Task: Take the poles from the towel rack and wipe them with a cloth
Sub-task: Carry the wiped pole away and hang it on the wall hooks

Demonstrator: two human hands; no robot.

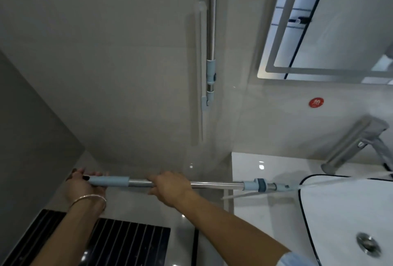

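Two bare forearms reach forward from the bottom edge, left of the washbasin (340, 212), the right one ending in a pale blue sleeve. Both hands hold one pole (214, 185) level in the air, running from far left of the basin to just over its black-edged rim.

The left hand (85, 187), with a thin bracelet (89, 198) at the wrist, has its fingers curled round the blue-grey grip sleeve at the end farthest from the basin. The right hand (168, 189) wraps over the bare metal tube from above, between the left hand and the basin.

The held pole is a shiny steel tube. It has a blue-grey locking collar near the basin end, then a thinner section. Its tip over the basin is pale and too blurred to make out.

Progress looks early. One pole appears to be taken down and in hand. A second pole (211, 31) of the same make stands upright against the wall, above and left of the basin. No cloth shows anywhere, so wiping seems not yet begun. The rack itself cannot be clearly identified.

Behind the basin are a grey faucet (353, 144), a round red sticker (316, 102) and a lit mirror (319, 31). A dark ribbed mat (119, 242) lies low, left of the basin.
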